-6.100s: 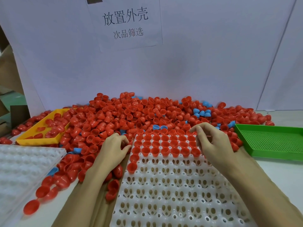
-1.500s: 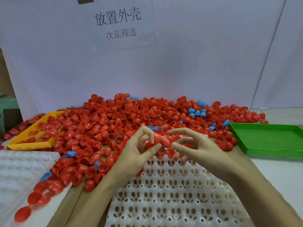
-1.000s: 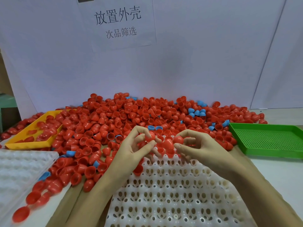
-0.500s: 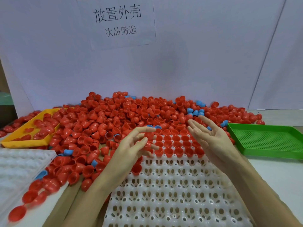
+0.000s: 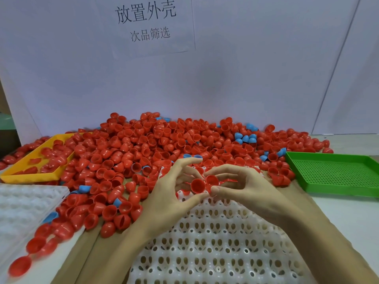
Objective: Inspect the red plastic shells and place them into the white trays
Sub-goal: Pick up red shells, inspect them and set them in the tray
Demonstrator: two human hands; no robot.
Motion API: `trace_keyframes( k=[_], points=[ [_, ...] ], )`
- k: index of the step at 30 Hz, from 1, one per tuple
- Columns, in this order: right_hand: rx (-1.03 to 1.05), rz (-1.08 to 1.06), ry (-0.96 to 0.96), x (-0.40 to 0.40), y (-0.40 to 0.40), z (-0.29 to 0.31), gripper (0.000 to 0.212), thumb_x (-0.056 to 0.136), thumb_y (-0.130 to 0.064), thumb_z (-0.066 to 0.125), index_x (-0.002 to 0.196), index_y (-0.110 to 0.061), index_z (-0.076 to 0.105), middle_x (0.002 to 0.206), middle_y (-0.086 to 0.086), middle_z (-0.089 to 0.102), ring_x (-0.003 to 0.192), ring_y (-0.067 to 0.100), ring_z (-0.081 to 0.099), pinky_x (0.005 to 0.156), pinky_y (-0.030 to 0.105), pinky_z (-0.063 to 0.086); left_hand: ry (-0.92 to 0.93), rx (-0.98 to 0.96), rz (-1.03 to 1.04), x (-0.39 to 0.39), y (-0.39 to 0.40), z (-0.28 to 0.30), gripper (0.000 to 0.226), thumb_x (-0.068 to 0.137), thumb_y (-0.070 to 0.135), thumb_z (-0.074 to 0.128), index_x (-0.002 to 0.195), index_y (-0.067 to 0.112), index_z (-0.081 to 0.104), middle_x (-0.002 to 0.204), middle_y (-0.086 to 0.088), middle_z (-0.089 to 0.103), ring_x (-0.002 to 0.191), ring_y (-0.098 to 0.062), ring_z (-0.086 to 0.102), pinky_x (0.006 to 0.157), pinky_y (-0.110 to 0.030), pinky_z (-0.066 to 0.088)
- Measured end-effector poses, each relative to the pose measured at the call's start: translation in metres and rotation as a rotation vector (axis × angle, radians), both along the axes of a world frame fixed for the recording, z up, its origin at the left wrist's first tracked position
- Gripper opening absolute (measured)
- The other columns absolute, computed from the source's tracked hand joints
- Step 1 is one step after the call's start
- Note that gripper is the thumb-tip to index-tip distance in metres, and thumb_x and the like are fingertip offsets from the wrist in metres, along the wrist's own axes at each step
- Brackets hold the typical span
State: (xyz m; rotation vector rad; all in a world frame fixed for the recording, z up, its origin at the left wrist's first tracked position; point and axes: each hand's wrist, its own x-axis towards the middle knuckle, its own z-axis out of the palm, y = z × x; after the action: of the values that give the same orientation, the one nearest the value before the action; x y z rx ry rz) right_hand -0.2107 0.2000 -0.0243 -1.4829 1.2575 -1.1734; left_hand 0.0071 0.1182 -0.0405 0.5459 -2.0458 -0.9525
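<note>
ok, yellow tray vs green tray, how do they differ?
The yellow tray sits at the left edge of the pile and holds red shells, with more spilling over its far side; the green tray sits on the right and holds nothing visible. The green tray's floor is a perforated grid; the yellow tray's floor looks solid where it shows. Both are shallow, rectangular, rimmed plastic trays beside the pile.

Your desk (image 5: 348, 210) carries: red shell pile (image 5: 164, 144) at back, white tray (image 5: 215, 242) front center, second white tray (image 5: 24, 206) left, yellow tray (image 5: 30, 175) back-left, green tray (image 5: 336, 175) right.
</note>
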Motion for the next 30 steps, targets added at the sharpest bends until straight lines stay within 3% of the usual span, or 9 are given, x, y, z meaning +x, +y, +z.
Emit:
trace_keyframes(
  k=[4, 11, 15, 17, 20, 23, 27, 30],
  points=[
    [-0.056, -0.016, -0.03, -0.0024, -0.0004, 0.002, 0.037, 0.088, -0.021, 0.086, 0.122, -0.023, 0.073, 0.118, 0.008, 0.074, 0.098, 0.031, 0.077, 0.091, 0.038, 0.062, 0.06, -0.01, -0.001, -0.0005, 0.0031, 0.0024, 0.054, 0.087, 0.022, 0.086, 0.132, 0.034, 0.057, 0.12, 0.01, 0.07, 0.118, -0.014, 0.068, 0.1, -0.022, 0.053],
    [-0.103, 0.022, -0.058, -0.0016, 0.0022, 0.0067, 0.034, 0.089, -0.014, 0.085, 0.118, -0.017, 0.068, 0.108, 0.007, 0.074, 0.079, 0.017, 0.071, 0.07, 0.02, 0.056, 0.24, 0.168, -0.118, -0.001, 0.0029, 0.0063, 0.039, 0.088, 0.008, 0.084, 0.119, 0.015, 0.061, 0.121, -0.008, 0.074, 0.116, -0.029, 0.072, 0.098, -0.035, 0.058],
    [-0.105, 0.043, -0.07, -0.0019, 0.0026, 0.0069, 0.034, 0.09, -0.015, 0.084, 0.119, -0.017, 0.068, 0.109, 0.008, 0.074, 0.081, 0.021, 0.07, 0.072, 0.023, 0.056, 0.254, 0.188, -0.123, -0.0019, 0.0028, 0.0061, 0.036, 0.086, 0.01, 0.085, 0.117, 0.014, 0.065, 0.118, -0.009, 0.075, 0.112, -0.029, 0.073, 0.094, -0.033, 0.06],
    [-0.108, 0.03, -0.047, -0.0024, 0.0027, 0.007, 0.03, 0.093, -0.023, 0.081, 0.121, -0.02, 0.071, 0.11, 0.006, 0.075, 0.085, 0.021, 0.072, 0.079, 0.027, 0.058, 0.246, 0.23, -0.088, -0.0009, 0.0017, 0.0066, 0.032, 0.086, 0.017, 0.085, 0.113, 0.016, 0.068, 0.109, -0.009, 0.077, 0.102, -0.026, 0.076, 0.089, -0.03, 0.06],
    [-0.101, 0.022, -0.035, -0.0021, 0.003, 0.0067, 0.028, 0.099, -0.035, 0.072, 0.125, -0.024, 0.073, 0.101, 0.004, 0.076, 0.084, 0.02, 0.071, 0.082, 0.031, 0.059, 0.198, 0.356, -0.085, 0.0025, -0.0015, 0.0076, 0.019, 0.097, 0.029, 0.072, 0.111, 0.016, 0.07, 0.098, -0.013, 0.077, 0.081, -0.022, 0.075, 0.078, -0.024, 0.059],
    [-0.091, 0.058, -0.068, -0.0007, 0.004, 0.008, 0.029, 0.104, -0.032, 0.065, 0.132, -0.026, 0.07, 0.111, 0.011, 0.076, 0.088, 0.024, 0.071, 0.084, 0.032, 0.06, 0.122, 0.475, -0.127, 0.0024, -0.0031, 0.0059, 0.032, 0.106, 0.039, 0.055, 0.115, 0.013, 0.072, 0.102, -0.011, 0.077, 0.077, -0.02, 0.071, 0.076, -0.025, 0.057],
    [-0.123, 0.034, -0.016, 0.0015, 0.0048, 0.009, 0.03, 0.102, -0.024, 0.069, 0.132, -0.025, 0.069, 0.103, 0.008, 0.074, 0.083, 0.023, 0.07, 0.08, 0.032, 0.058, 0.13, 0.713, -0.318, 0.0026, -0.0023, 0.0059, 0.037, 0.11, 0.031, 0.048, 0.127, 0.007, 0.07, 0.104, -0.018, 0.074, 0.074, -0.019, 0.066, 0.069, -0.026, 0.054],
    [-0.14, 0.028, 0.028, 0.0021, 0.0053, 0.0093, 0.027, 0.098, -0.022, 0.075, 0.125, -0.023, 0.073, 0.099, 0.004, 0.07, 0.075, 0.02, 0.065, 0.077, 0.031, 0.057, 0.18, 0.92, -0.448, 0.0026, -0.0014, 0.0049, 0.038, 0.106, 0.027, 0.049, 0.131, 0.002, 0.062, 0.089, -0.015, 0.065, 0.069, -0.018, 0.057, 0.063, -0.024, 0.05]
  ],
)
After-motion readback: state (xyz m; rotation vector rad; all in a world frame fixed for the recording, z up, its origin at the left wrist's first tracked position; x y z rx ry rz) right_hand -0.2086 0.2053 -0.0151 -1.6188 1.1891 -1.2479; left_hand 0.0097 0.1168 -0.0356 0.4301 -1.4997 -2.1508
